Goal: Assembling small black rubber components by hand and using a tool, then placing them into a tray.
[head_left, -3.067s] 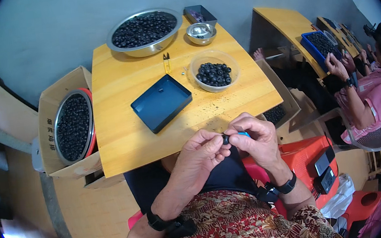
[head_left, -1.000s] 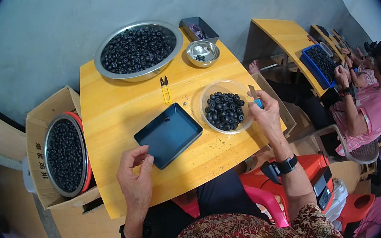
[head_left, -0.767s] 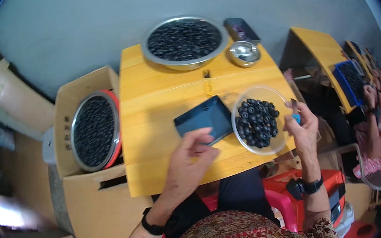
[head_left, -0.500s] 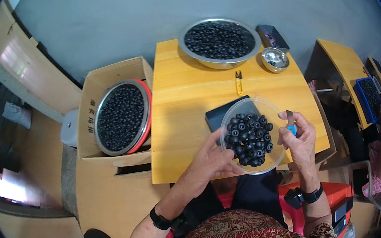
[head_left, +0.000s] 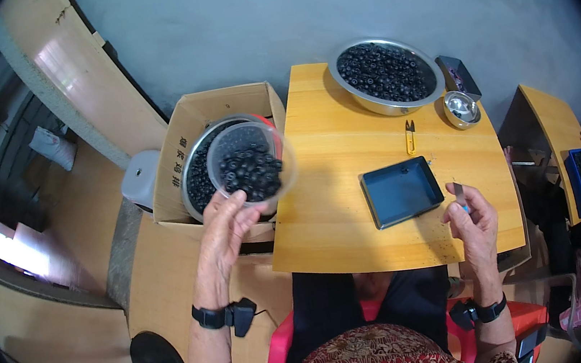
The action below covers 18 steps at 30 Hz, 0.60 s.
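Observation:
My left hand (head_left: 221, 228) grips the near edge of a clear plastic bowl (head_left: 290, 171), thumb on the rim. Several small, round black pieces with holes (head_left: 253, 174) lie heaped at its near side; the bowl looks tilted. It hangs over the cardboard box at the left, covering part of a metal basin (head_left: 189, 197) of similar black pieces. Above the table's near right part, my right hand (head_left: 477, 224) is closed around a small knife (head_left: 460, 194), blade upward, with a bit of blue handle showing. A dark rectangular tray (head_left: 402, 192) lies left of that hand.
On the wooden table (head_left: 334, 241) are yellow thread snips (head_left: 411, 139), a large metal basin (head_left: 361, 104) of black pieces, a small metal bowl (head_left: 461, 110) and a dark box (head_left: 459, 77). The cardboard box (head_left: 173, 159) stands left. Another person works at a table far right.
My left hand has carried the clear bowl from over the dark tray leftward to above the cardboard box. The tray is now uncovered. My right hand has let go of the bowl, keeping the knife.

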{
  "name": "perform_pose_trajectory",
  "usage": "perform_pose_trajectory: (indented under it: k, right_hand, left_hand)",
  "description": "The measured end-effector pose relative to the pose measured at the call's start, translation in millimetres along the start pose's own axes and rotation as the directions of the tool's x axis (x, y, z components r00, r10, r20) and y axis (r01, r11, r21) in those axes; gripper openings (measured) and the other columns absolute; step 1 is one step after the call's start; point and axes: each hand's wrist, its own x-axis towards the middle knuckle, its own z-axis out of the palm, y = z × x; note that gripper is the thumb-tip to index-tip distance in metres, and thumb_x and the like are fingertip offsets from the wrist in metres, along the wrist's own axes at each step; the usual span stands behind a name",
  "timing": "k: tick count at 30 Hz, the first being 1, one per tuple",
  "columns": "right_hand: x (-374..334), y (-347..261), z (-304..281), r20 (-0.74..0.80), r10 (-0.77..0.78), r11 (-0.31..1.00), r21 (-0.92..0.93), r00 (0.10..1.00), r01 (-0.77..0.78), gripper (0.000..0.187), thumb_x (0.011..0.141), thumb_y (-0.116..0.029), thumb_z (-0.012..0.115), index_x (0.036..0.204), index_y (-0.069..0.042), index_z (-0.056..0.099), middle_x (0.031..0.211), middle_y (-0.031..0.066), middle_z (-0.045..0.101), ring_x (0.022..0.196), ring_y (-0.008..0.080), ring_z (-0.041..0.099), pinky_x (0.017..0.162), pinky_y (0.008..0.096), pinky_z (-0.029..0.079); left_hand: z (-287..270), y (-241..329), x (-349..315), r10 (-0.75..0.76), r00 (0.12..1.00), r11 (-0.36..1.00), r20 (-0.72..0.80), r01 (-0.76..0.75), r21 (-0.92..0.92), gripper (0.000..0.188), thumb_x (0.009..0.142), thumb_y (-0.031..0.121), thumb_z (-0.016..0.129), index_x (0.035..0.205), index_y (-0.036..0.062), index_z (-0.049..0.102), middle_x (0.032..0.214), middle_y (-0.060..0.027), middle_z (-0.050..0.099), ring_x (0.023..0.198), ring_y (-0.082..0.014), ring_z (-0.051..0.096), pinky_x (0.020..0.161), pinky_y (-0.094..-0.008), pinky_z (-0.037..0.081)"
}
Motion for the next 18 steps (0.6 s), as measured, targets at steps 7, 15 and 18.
perform_pose_trajectory:
  k: [7,15,18]
  right_hand:
    - [-5,13,-19,-0.036,0.028,0.998,-0.057,0.999,-0.030,0.031,0.091,-0.017,0.064,0.116,0.000,0.061,0.074,0.0011,0.061,0.063,0.0043,0.054,0.050,0.0176,0.039]
    - [-7,22,-23,-0.057,0.076,0.994,-0.074,0.995,-0.080,0.026,0.092,-0.016,0.063,0.112,-0.001,0.063,0.071,0.0011,0.060,0.056,0.0031,0.047,0.049,0.0177,0.037]
    - [-7,21,-23,-0.074,0.085,0.992,-0.086,0.994,-0.091,0.024,0.092,-0.015,0.062,0.111,-0.001,0.064,0.070,0.0007,0.060,0.055,0.0027,0.046,0.049,0.0177,0.036]
  left_hand:
    - [-69,-3,55,0.149,0.905,0.953,-0.399,-0.024,0.302,0.050,0.081,0.019,0.075,0.120,0.0044,0.045,0.095,-0.0095,0.067,0.073,-0.0160,0.069,0.062,-0.0209,0.052]
    - [-93,-8,93,0.163,0.879,0.936,-0.448,0.006,0.351,0.048,0.081,0.020,0.074,0.116,0.0030,0.046,0.091,-0.0085,0.065,0.072,-0.0169,0.068,0.057,-0.0200,0.051]
    - [-91,-11,103,0.228,0.850,0.921,-0.476,-0.029,0.389,0.051,0.079,0.019,0.076,0.116,0.0014,0.045,0.090,-0.0081,0.065,0.070,-0.0152,0.068,0.055,-0.0195,0.051]
